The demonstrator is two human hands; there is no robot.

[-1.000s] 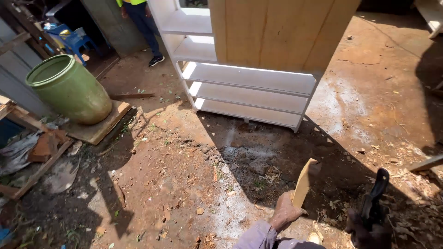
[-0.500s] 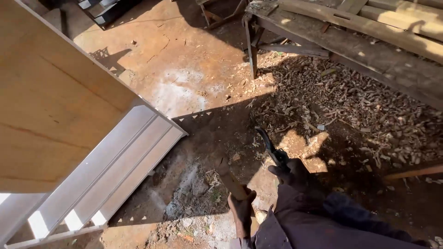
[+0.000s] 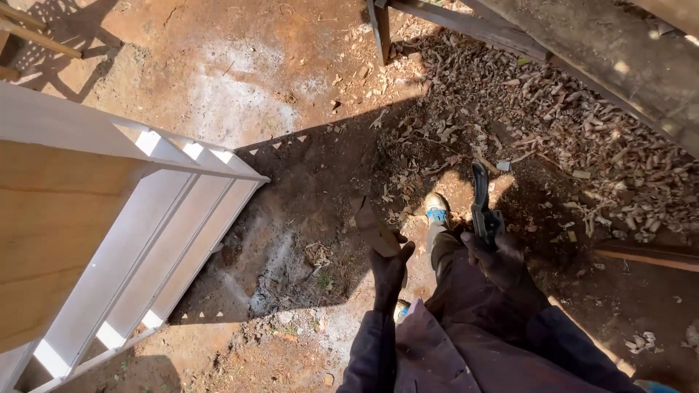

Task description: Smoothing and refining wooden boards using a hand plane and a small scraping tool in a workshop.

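A large white-painted wooden shelf unit (image 3: 138, 233) is lying on bare reddish dirt ground (image 3: 240, 73), beside scattered wood shavings (image 3: 553, 138). The left hand (image 3: 388, 268) is gripping a flat wooden offcut (image 3: 373, 225) in shadow; the right hand (image 3: 495, 255) is clutching a black tool (image 3: 480, 204)

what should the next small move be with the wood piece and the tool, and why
Probably turn back toward the white shelf unit. The left hand holds a small wood piece and the right hand a dark tool, both in mid-air over bare ground, with nothing to work on.
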